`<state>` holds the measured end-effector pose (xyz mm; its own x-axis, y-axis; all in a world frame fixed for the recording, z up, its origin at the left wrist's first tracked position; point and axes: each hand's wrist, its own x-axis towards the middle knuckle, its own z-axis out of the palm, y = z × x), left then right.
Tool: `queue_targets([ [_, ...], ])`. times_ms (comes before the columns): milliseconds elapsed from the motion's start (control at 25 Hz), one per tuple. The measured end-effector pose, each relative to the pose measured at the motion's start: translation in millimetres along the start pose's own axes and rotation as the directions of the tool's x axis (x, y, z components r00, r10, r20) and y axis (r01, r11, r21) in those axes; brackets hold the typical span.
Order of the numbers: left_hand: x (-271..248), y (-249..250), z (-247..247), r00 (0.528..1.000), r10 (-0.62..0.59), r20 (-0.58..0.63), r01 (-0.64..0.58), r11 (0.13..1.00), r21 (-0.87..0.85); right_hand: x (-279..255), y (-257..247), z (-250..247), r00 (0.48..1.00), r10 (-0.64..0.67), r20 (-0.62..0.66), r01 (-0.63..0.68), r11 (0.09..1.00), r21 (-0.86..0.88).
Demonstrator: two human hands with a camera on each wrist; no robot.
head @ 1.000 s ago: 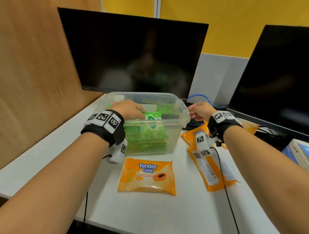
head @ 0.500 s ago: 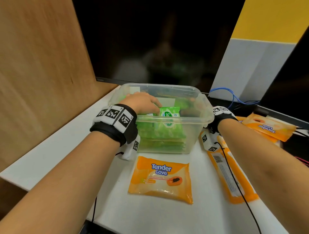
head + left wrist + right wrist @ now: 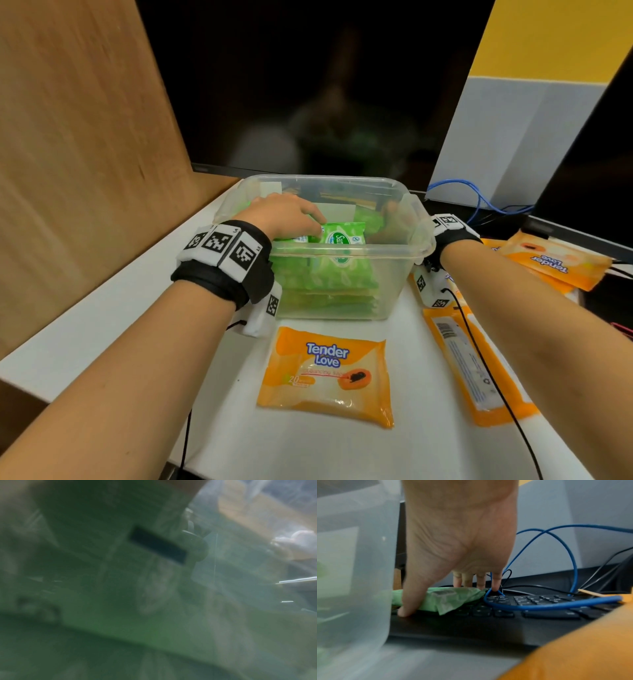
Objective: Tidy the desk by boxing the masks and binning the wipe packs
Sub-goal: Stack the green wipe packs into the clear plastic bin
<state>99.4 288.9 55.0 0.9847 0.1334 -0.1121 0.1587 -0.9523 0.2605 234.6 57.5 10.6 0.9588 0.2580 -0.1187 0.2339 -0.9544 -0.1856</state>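
Left hand (image 3: 284, 214) is down inside the clear plastic tub (image 3: 346, 251), fingers curled over the top green wipe pack (image 3: 337, 236) of the stack.

A second ago the right hand (image 3: 460, 545) hovered beside the tub; now it has dropped behind it, thumb and fingers closing round a loose green pack (image 3: 447, 598) lying on the black keyboard (image 3: 530, 607), next to the blue cable (image 3: 570, 550). Pack not yet lifted.

Likely the next one for the tub. Three orange wipe packs (image 3: 327, 375) wait on the white desk (image 3: 102, 325).
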Motion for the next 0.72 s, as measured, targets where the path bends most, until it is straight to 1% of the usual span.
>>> queue_targets([
  [40,1.7,-1.8,0.2,1.000,0.003,0.008,-0.003,1.000,-0.007,-8.6,1.9,-3.5,1.000,-0.010,0.010,0.012,0.992,-0.123],
  [80,2.5,-3.1,0.5,1.000,0.004,0.012,-0.004,1.000,-0.011,-15.7,0.5,-6.4,1.000,-0.001,0.019,0.004,0.982,-0.191],
  [120,3.6,-4.2,0.5,1.000,0.004,0.008,-0.004,1.000,-0.011,-19.1,0.8,-9.9,0.999,-0.045,0.018,0.048,0.976,-0.210],
  [200,4.1,-3.8,0.3,1.000,0.007,0.001,-0.007,1.000,-0.008,-17.7,-1.5,-13.0,0.994,-0.112,0.019,0.113,0.991,-0.073],
  [280,2.0,-1.5,0.4,1.000,0.018,0.005,-0.018,1.000,0.012,-21.8,1.3,-15.6,0.991,-0.095,0.091,0.086,0.991,0.103],
  [360,0.4,-0.8,-0.2,1.000,0.023,0.012,-0.023,0.999,0.030,-32.0,8.5,-21.4,0.986,-0.091,0.139,0.051,0.962,0.269],
  [400,-0.3,-0.2,-0.7,1.000,0.019,0.020,-0.020,0.999,0.034,-38.6,12.0,-24.7,0.986,-0.096,0.139,0.049,0.951,0.307],
  [440,-0.7,-0.1,-0.9,1.000,0.016,0.025,-0.017,0.999,0.039,-45.7,15.1,-29.5,0.991,-0.106,0.087,0.075,0.951,0.301],
  [480,-1.7,0.7,-1.4,0.999,0.018,0.028,-0.019,0.999,0.047,-53.3,18.4,-36.5,0.992,-0.125,-0.004,0.122,0.962,0.244],
  [560,-3.9,1.2,-1.1,0.999,0.022,0.025,-0.023,0.998,0.061,-69.9,17.8,-49.2,0.972,-0.150,-0.182,0.168,0.982,0.086],
  [640,-6.3,2.6,-1.7,0.999,0.031,0.032,-0.033,0.998,0.062,-88.3,9.5,-63.0,0.943,-0.165,-0.289,0.155,0.986,-0.057],
  [720,-7.2,1.5,-2.7,0.998,0.023,0.050,-0.025,0.998,0.057,-104.2,-4.0,-70.2,0.926,-0.156,-0.343,0.077,0.970,-0.232],
])
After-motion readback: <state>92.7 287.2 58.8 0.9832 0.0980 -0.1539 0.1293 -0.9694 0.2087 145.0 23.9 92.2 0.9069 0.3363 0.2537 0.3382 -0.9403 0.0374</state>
